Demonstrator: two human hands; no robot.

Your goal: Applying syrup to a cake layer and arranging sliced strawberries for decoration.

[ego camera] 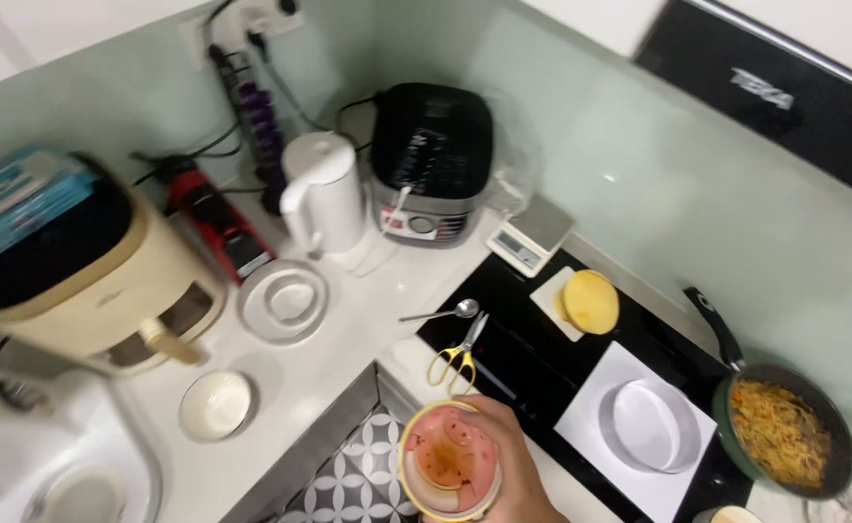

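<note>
From the head camera, only one hand (508,455) shows, at the bottom edge; I take it for the right, though that is not certain. Its fingers are wrapped round the side of a small pink bowl with a yellow rim (448,465), held in the air over the gap between the counter and the patterned floor (358,484). The left hand is out of view.

The bowl holds a thin brownish, oily residue with dark flecks. Held one-handed over bare floor, it could tip and drip, or slip from the grip and break on the tiles.

Just beyond the hand lie yellow-handled scissors (460,356) and a spoon (442,313) on the black cooktop (513,373); a careless sweep could knock them off the edge.

To the hand's right, an empty white dish (651,424) sits on a white board, and farther right a dark pan (784,428) holds noodles. To its left, a small white bowl (216,405) looks empty.
</note>
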